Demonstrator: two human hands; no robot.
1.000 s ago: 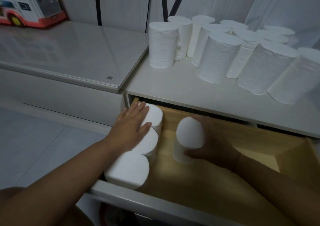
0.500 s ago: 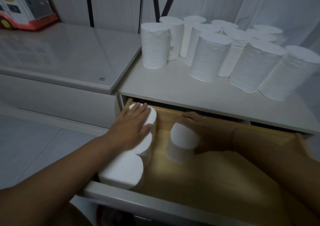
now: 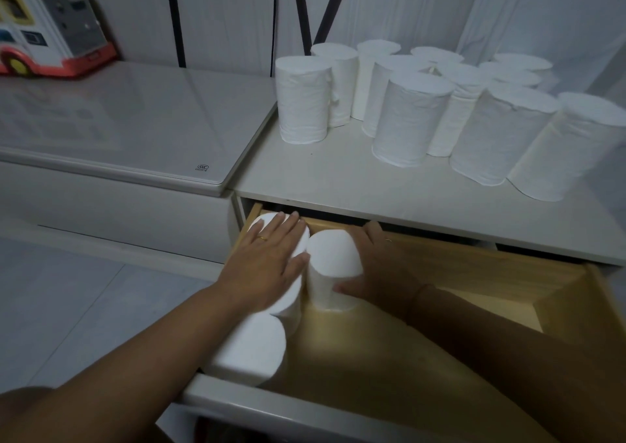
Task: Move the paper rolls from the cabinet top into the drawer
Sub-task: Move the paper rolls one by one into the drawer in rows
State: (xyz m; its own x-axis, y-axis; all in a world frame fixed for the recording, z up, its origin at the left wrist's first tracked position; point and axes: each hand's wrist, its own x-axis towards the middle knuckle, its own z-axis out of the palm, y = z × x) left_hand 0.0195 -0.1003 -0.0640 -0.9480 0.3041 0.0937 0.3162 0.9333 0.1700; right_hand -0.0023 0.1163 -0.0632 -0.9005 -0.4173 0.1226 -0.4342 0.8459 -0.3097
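Note:
Several white paper rolls (image 3: 411,117) stand upright on the white cabinet top (image 3: 372,191). Below it the wooden drawer (image 3: 508,273) is pulled open. Three rolls stand in a row along its left wall, the nearest one (image 3: 249,349) by the drawer front. My left hand (image 3: 267,259) lies flat, fingers apart, on top of the two farther rolls. A fourth roll (image 3: 333,268) stands upright beside them, touching the row, with my right hand (image 3: 379,266) wrapped around its right side.
A lower white cabinet with a glossy top (image 3: 135,127) adjoins on the left, with a red-and-white toy bus (image 3: 50,32) at its back. The drawer's white front panel (image 3: 271,408) is near me. Its right part shows bare wood. Curtains hang behind.
My right hand has slid the fourth roll left and back until it touches the row. My left hand has stayed pressed on the row's tops.

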